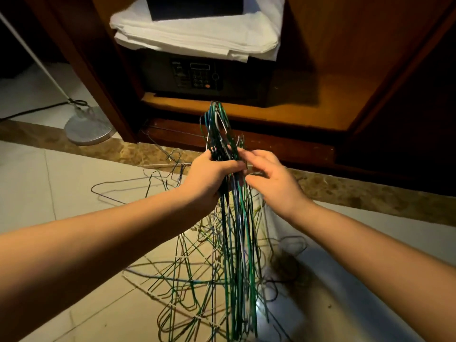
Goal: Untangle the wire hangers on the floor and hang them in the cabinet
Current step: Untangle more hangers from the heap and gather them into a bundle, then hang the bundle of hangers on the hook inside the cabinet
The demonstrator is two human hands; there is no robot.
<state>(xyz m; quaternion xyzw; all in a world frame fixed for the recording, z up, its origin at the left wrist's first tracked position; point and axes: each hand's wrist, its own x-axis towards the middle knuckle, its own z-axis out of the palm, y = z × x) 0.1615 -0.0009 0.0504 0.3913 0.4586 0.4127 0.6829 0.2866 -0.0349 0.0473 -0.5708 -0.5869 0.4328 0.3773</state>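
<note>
**Bundle of wire hangers held up before the open cabinet**

At the far left a floor lamp's round metal base (90, 129) stands on the tiled floor (37, 193), with a dark cord running off from it. Just to its right, a few loose wire hangers (128, 191) lie flat on the tiles near the marble border.

The left hand (212, 174) is closed in a fist around a thick bundle of wire hangers (240, 243), mostly green, blue and black. It grips them near their necks, so the hooks stick up above the fist. The bodies hang down into a tangled heap (187, 292) spread over the floor below.

Behind the hooks, low in the wooden cabinet (320, 70), sits a dark safe (197, 75) with a keypad. Folded white linen (197, 35) lies on top of it and a black box (195, 6) on that.

The right hand (274, 181) meets the bundle from the other side, its fingers bent and its fingertips at the wires. I cannot tell whether it pinches one.
</note>
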